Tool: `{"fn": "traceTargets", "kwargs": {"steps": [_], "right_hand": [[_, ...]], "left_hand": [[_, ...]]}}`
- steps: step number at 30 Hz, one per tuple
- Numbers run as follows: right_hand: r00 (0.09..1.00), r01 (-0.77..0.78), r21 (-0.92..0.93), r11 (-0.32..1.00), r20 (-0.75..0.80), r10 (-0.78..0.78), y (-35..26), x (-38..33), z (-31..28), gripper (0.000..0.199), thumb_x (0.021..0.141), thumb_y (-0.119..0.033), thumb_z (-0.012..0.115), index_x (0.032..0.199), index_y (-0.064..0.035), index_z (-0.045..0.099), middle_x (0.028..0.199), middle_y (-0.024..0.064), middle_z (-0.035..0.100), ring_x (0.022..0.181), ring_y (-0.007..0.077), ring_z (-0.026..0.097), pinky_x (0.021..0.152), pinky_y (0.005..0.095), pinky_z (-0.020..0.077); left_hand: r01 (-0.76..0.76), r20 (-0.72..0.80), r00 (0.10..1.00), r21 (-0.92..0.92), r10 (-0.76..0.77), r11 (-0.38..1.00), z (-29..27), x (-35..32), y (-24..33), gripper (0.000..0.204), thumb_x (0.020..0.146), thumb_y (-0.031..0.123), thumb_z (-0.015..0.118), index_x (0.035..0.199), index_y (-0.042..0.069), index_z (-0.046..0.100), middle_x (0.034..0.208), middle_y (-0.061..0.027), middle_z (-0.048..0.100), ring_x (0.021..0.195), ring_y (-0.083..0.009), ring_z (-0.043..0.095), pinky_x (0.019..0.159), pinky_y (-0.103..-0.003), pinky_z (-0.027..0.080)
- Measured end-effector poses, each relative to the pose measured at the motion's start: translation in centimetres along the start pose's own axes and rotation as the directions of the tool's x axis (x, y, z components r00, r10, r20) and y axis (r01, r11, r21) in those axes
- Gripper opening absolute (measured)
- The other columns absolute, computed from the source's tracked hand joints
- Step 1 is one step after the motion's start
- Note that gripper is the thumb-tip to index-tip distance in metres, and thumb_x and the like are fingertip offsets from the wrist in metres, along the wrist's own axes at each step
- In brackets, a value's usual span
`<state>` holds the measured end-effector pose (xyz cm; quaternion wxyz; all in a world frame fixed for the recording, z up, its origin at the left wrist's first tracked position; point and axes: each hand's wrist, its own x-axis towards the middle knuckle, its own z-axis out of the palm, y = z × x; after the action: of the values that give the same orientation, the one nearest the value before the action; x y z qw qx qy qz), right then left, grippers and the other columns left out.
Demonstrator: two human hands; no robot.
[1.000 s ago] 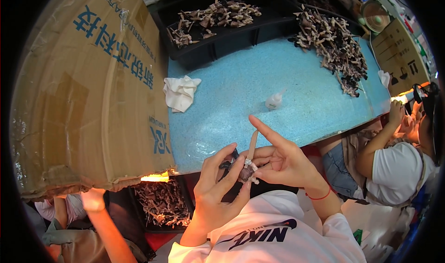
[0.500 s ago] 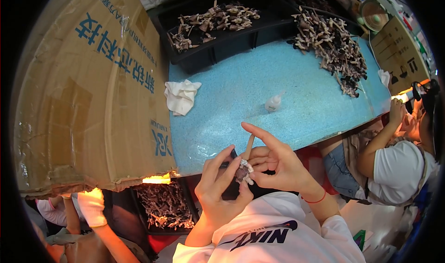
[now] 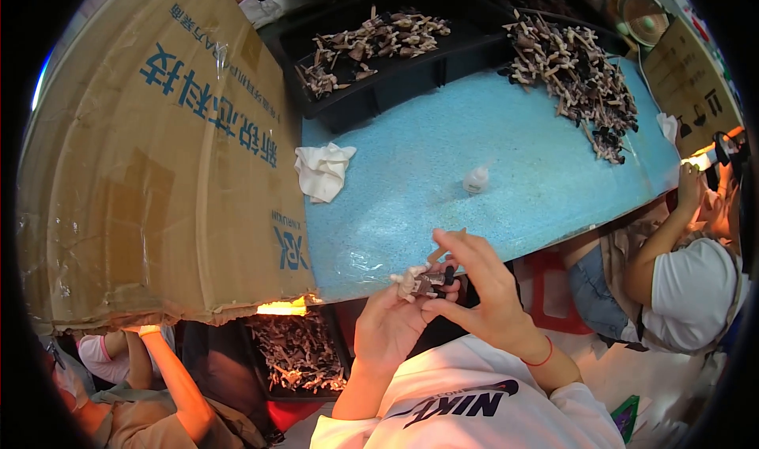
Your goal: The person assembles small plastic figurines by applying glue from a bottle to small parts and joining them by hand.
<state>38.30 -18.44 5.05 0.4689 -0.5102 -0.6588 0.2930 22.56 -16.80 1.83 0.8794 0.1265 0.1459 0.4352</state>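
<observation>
A small figurine (image 3: 425,283) with cream limbs, a brownish body and a dark end lies across the fingers of my left hand (image 3: 386,330), just off the table's near edge. From its far side sticks out a flat tan piece (image 3: 436,254). My right hand (image 3: 492,295) closes in from the right, its index finger by the tip of that piece and its thumb against the figurine's near side. Some fingertips are hidden behind the figurine. Beyond my hands, a small white dropper bottle (image 3: 476,180) stands on the blue tabletop (image 3: 403,172).
A crumpled white cloth (image 3: 324,172) lies beside a large cardboard box (image 3: 174,212) at left. Similar figurines fill a black tray (image 3: 379,101) and form a pile (image 3: 573,77) at far right. Another bin (image 3: 304,390) holds more below. Co-workers (image 3: 696,291) sit at both sides.
The figurine has turned from upright to lying sideways, cream limbs now to the left. My left hand has opened beneath it, and my right index finger has bent in towards the tan piece.
</observation>
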Motion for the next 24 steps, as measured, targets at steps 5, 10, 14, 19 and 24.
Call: {"fn": "traceTargets", "kwargs": {"steps": [5,10,14,19,24], "right_hand": [[0.984,0.176,-0.130,0.976,0.030,-0.173,0.0,-0.1,0.5,0.061,0.068,-0.005,0.069,0.124,0.0028,0.046,0.103,0.0181,0.054,0.093,0.0329,0.054,0.077,0.0368,0.0477],[0.970,0.244,-0.208,0.947,0.031,-0.243,-0.5,-0.3,0.5,0.063,0.066,-0.004,0.068,0.123,0.0065,0.044,0.100,0.0194,0.055,0.093,0.0343,0.054,0.079,0.0372,0.0473],[0.964,0.264,-0.227,0.937,0.050,-0.260,-0.6,-0.4,0.5,0.063,0.066,-0.003,0.066,0.123,0.0092,0.043,0.101,0.0196,0.055,0.093,0.0346,0.054,0.079,0.0375,0.0471],[0.961,0.278,-0.230,0.933,0.077,-0.267,-0.6,-0.6,0.3,0.060,0.068,-0.002,0.065,0.121,0.0125,0.041,0.102,0.0195,0.054,0.093,0.0333,0.054,0.080,0.0372,0.0470],[0.965,0.264,-0.227,0.938,0.067,-0.255,-1.1,-0.5,-0.2,0.060,0.069,0.000,0.065,0.123,0.0106,0.042,0.111,0.0205,0.052,0.096,0.0329,0.053,0.080,0.0364,0.0478]], "left_hand": [[0.046,0.123,0.992,-0.277,-0.012,0.960,0.5,-0.2,-0.2,0.039,0.092,0.027,0.040,0.112,-0.004,0.053,0.120,-0.0174,0.051,0.110,-0.0328,0.049,0.094,-0.046,0.039],[0.040,0.119,0.993,-0.267,-0.008,0.963,0.6,-0.4,-0.2,0.032,0.092,0.026,0.043,0.106,0.002,0.059,0.114,-0.0102,0.056,0.106,-0.0253,0.051,0.091,-0.042,0.040],[0.014,0.021,1.000,-0.183,-0.011,0.983,0.0,-0.5,-0.4,0.027,0.091,0.023,0.047,0.101,0.002,0.061,0.106,-0.0091,0.060,0.104,-0.0228,0.052,0.090,-0.042,0.040],[0.019,0.065,0.998,-0.203,-0.006,0.979,-0.5,-0.4,-0.5,0.022,0.089,0.019,0.051,0.091,0.000,0.063,0.102,-0.0096,0.062,0.102,-0.0224,0.054,0.089,-0.042,0.041],[-0.095,0.113,0.989,-0.021,0.097,0.995,0.6,-0.2,-0.8,0.028,0.084,0.018,0.060,0.101,-0.004,0.061,0.111,-0.0175,0.058,0.098,-0.0252,0.058,0.086,-0.037,0.046]]}}
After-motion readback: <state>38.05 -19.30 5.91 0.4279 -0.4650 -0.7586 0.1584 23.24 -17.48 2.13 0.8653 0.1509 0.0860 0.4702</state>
